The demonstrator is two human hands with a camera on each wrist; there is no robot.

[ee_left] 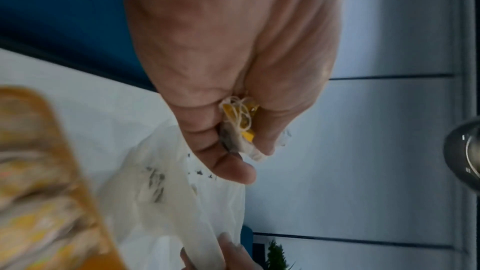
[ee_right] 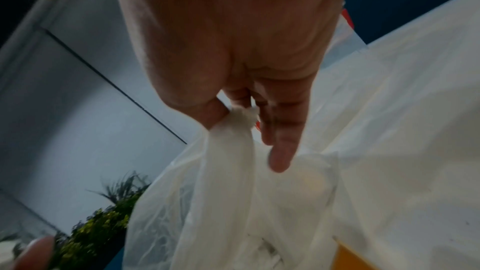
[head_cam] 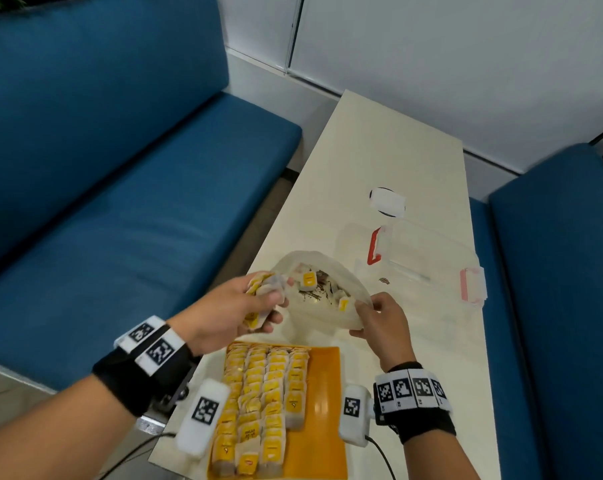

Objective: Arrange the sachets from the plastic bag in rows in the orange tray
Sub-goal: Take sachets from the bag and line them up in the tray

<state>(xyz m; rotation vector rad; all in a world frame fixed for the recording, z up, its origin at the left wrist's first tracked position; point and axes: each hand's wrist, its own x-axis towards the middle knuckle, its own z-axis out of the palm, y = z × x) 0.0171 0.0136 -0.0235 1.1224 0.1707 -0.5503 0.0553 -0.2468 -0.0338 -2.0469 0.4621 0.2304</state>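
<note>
My left hand (head_cam: 258, 303) grips a bunch of yellow-tagged sachets (head_cam: 258, 285) just left of the plastic bag's mouth; the left wrist view shows the sachets (ee_left: 240, 126) pinched between thumb and curled fingers. My right hand (head_cam: 379, 317) pinches the bag's right edge (head_cam: 357, 306) and holds the translucent bag (head_cam: 324, 299) open above the table; the gathered plastic (ee_right: 241, 120) sits between its thumb and fingers. A few sachets (head_cam: 308, 280) and loose tea crumbs lie inside the bag. The orange tray (head_cam: 328, 393) below holds several rows of sachets (head_cam: 262, 393) on its left side, its right side bare.
A clear plastic box (head_cam: 428, 261) with red clip handles stands on the white table (head_cam: 379, 150) beyond the bag. A white taped patch (head_cam: 387, 201) lies farther back. Blue sofas (head_cam: 120, 185) flank the table on both sides. Cables trail off the near edge.
</note>
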